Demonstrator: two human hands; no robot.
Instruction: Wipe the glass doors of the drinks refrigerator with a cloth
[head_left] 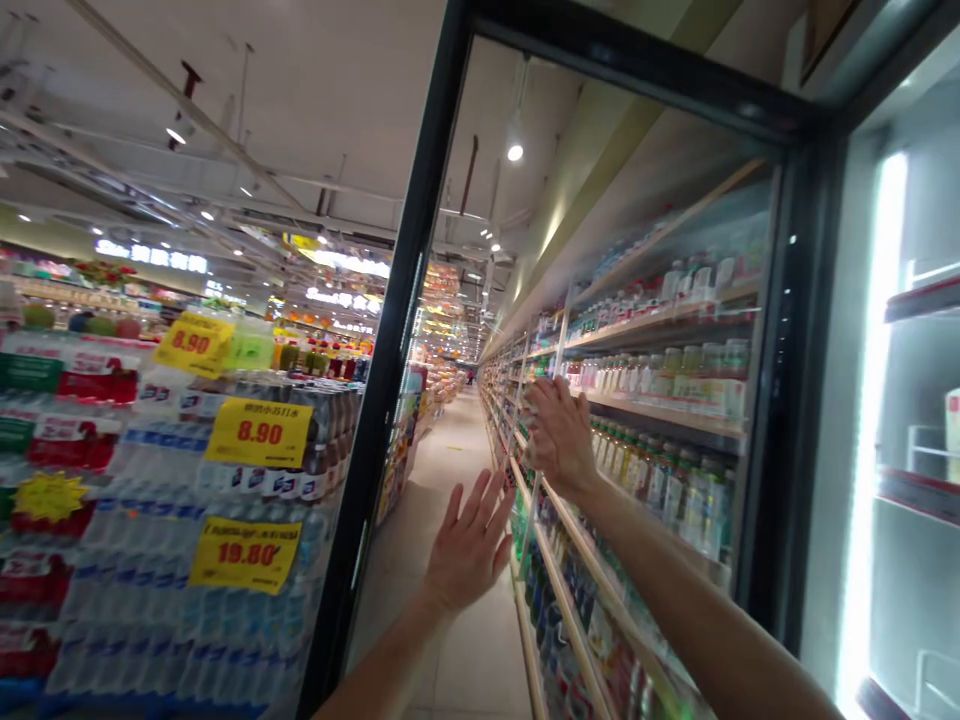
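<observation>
A glass cooler door (600, 45) with a dark frame stands swung out in front of me. Before its pane I hold up my left hand (466, 540), fingers spread and palm facing away. My right hand (561, 432) is raised higher and further right, its fingers stretched out and slightly blurred. Neither hand holds anything. Both appear to be at the glass, though I cannot tell whether they touch it. Rows of bottles (675, 375) on shelves show in the pane behind the right hand.
To the left rise stacks of packed water bottles (142, 500) with yellow price signs (259, 433). A pale floor aisle (450, 450) runs away in the middle. At the right is the lit cooler interior (922, 400) with a bright light strip (874, 430).
</observation>
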